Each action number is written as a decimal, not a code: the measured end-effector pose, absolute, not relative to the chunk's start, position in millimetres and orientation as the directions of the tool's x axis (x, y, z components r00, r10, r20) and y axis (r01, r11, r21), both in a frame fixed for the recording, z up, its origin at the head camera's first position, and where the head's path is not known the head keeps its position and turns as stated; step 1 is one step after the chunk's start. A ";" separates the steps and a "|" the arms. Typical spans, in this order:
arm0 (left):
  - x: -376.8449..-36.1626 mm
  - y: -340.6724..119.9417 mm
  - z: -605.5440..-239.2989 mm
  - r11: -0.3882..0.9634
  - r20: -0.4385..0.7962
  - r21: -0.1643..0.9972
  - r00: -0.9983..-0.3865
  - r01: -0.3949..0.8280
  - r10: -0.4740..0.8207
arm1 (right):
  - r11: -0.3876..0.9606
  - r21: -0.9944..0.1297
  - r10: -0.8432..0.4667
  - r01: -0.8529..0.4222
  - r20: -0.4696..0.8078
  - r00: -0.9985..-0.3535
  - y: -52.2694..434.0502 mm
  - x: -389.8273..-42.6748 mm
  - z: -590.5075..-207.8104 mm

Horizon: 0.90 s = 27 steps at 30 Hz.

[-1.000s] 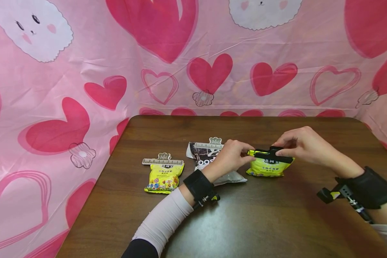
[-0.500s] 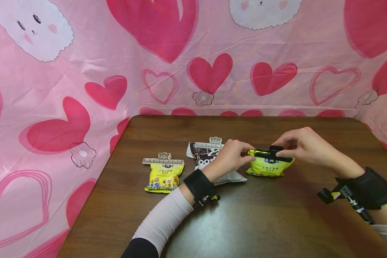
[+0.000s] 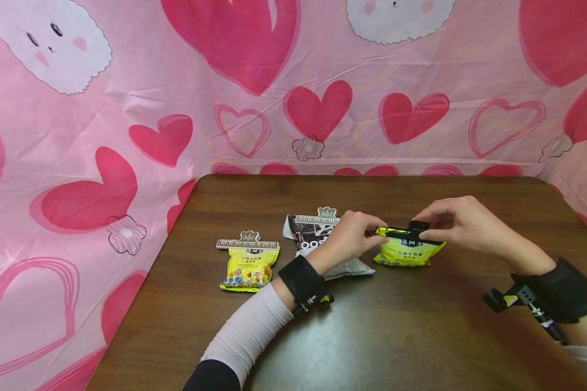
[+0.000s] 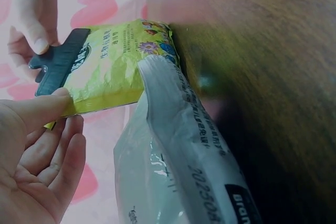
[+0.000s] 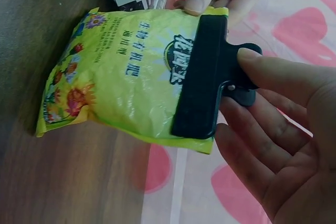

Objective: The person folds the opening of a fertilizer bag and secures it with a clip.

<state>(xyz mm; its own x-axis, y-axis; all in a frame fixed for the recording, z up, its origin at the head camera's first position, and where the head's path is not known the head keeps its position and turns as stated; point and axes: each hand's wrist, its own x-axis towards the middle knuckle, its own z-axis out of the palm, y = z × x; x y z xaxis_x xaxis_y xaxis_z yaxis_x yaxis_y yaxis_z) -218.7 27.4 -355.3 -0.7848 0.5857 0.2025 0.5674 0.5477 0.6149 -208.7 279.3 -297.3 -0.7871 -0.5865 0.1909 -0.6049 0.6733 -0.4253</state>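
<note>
A yellow bag (image 3: 405, 254) with printed flowers stands on the table at right of centre. A black bag clip (image 5: 202, 77) lies across its top edge. My right hand (image 3: 474, 231) pinches the clip's handle, thumb on the near side and fingers behind. At the bag's top left corner, my left hand (image 3: 347, 239) pinches the yellow edge between thumb and fingers, as the left wrist view also shows. Behind the left hand and forearm lies a black and silver bag (image 3: 310, 236), partly hidden, with a white piano-key clip (image 3: 318, 220) on its top.
To the left lies another yellow bag (image 3: 248, 271), its top under a second piano-key clip (image 3: 247, 245). The brown wooden table (image 3: 372, 336) ends at a pink heart-patterned cloth (image 3: 254, 130) behind and to the left.
My right hand has sunk very slightly at the clip, and more of the bag's dark label shows below it. The left hand keeps its place at the corner.
</note>
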 end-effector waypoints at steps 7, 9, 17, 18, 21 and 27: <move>-218.8 27.0 -355.2 0.532 0.211 0.617 -0.774 0.579 0.597 | 0.630 -0.549 -0.568 -0.549 0.156 -0.808 287.4 -203.6 -303.2; -218.5 26.9 -355.4 0.525 0.212 0.628 -0.775 0.575 0.595 | 0.632 -0.549 -0.561 -0.547 0.164 -0.812 290.3 -201.8 -306.8; -216.5 25.4 -354.9 0.518 0.212 0.638 -0.776 0.571 0.594 | 0.696 -0.532 -0.494 -0.483 0.133 -0.859 302.5 -197.3 -323.4; -216.4 25.3 -354.6 0.516 0.214 0.638 -0.775 0.572 0.594 | 0.705 -0.530 -0.486 -0.471 0.123 -0.865 303.8 -196.6 -324.2; -216.1 25.2 -354.1 0.517 0.218 0.634 -0.774 0.575 0.594 | 0.721 -0.515 -0.480 -0.463 0.111 -0.870 306.1 -195.5 -326.6; -215.8 25.9 -354.2 0.523 0.224 0.621 -0.771 0.584 0.595 | 0.734 -0.504 -0.468 -0.456 0.111 -0.877 306.9 -192.7 -331.6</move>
<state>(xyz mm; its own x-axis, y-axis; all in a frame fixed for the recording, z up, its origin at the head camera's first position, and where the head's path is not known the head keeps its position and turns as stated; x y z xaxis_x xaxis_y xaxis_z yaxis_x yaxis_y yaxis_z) -215.8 25.9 -354.2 -0.7715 0.5954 0.2242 0.5839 0.5226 0.6213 -192.7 306.9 -331.6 -0.8766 -0.4683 0.1107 -0.4556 0.7335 -0.5044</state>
